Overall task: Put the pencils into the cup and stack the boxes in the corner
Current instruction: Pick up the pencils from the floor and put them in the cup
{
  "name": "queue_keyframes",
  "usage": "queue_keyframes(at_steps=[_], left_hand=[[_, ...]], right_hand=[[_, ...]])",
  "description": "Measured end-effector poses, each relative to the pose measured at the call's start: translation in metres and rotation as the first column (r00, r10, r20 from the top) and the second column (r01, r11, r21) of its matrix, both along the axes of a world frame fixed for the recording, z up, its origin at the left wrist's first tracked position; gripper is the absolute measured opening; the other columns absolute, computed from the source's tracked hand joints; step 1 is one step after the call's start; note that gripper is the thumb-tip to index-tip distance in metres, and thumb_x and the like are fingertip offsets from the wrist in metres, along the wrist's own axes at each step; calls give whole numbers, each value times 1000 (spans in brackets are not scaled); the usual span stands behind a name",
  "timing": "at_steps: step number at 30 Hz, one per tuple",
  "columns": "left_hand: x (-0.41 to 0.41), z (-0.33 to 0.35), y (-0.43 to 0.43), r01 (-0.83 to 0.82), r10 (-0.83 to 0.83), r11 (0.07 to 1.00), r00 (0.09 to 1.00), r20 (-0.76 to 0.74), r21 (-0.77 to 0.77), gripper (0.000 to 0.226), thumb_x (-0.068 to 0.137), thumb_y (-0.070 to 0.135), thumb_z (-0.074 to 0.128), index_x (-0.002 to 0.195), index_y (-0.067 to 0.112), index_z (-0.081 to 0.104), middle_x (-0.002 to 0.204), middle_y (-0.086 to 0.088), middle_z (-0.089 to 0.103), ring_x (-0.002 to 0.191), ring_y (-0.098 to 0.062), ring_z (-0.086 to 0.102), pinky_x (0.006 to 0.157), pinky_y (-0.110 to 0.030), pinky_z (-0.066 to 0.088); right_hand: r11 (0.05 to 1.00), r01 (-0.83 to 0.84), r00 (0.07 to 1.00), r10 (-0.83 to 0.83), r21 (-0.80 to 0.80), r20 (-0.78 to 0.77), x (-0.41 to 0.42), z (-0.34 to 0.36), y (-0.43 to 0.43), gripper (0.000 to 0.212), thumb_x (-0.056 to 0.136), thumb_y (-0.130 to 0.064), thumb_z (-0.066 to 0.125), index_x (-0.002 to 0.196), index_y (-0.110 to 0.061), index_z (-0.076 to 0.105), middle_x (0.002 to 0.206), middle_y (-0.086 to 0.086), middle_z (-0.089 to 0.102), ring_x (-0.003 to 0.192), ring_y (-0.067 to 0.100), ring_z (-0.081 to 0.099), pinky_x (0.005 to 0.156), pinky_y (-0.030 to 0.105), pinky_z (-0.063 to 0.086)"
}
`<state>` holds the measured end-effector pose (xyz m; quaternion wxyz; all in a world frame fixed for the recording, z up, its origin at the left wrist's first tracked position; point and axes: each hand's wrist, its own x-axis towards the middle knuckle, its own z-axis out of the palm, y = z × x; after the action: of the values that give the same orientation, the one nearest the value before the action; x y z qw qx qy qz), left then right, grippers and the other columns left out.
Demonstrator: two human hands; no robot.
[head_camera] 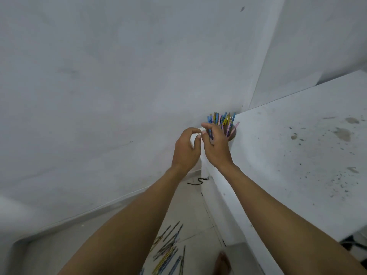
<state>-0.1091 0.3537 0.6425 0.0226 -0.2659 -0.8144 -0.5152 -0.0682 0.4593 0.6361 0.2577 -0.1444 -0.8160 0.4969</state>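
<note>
A cup (232, 135) stands in the far corner of a white table (288, 155), against the wall, crammed with coloured pencils (222, 119) that stick up out of it. My right hand (215, 147) reaches to the cup's near side and pinches a dark blue pencil (210, 133) between its fingertips. My left hand (185, 150) hovers just left of it, fingers loosely curled, holding nothing. More pencils (168, 249) lie scattered on the tiled floor below. No boxes are in view.
The stained white table fills the right side; its left edge runs down towards me. A white wall (99, 96) rises on the left. A dark cord (197, 181) lies on the floor. A bare foot (222, 262) shows at the bottom.
</note>
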Motion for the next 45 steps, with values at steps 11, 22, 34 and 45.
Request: queue_keyframes(at_steps=[11, 22, 34, 45], left_hand=[[90, -16, -188, -44, 43, 997, 999, -17, -57, 18, 96, 18, 50, 110, 13, 61, 109, 3, 63, 100, -2, 54, 86, 1, 35], [138, -68, -251, -138, 156, 981, 979, 131, -138, 13, 96, 18, 51, 103, 16, 61, 101, 6, 64, 95, -7, 57, 81, -11, 41], [151, -159, -271, -127, 213, 945, 938, 272, -301, 13, 95, 15, 52, 102, 13, 62, 100, 2, 64, 95, -6, 55, 84, -20, 45], [87, -330, -320, 119, -8, 933, 950, 312, -339, 7, 91, 7, 55, 95, 9, 61, 93, -3, 63, 87, -12, 54, 77, -15, 36]], right_hand=[[986, -95, 995, 89, 134, 52, 94, -35, -163, 27, 96, -16, 46, 121, -17, 58, 120, -2, 60, 114, 13, 54, 101, 44, 44], [967, -228, 961, 205, 114, 184, 128, -81, -216, 24, 94, -16, 50, 114, -20, 62, 116, -5, 60, 113, 13, 55, 101, 48, 42], [957, -291, 865, 266, -6, 426, 135, -178, -234, 25, 94, -22, 50, 118, -27, 59, 123, -7, 56, 118, 12, 51, 105, 46, 39], [995, -96, 780, 50, 40, 624, 108, -341, -277, 29, 96, -26, 53, 124, -21, 57, 128, 0, 54, 121, 19, 48, 102, 33, 27]])
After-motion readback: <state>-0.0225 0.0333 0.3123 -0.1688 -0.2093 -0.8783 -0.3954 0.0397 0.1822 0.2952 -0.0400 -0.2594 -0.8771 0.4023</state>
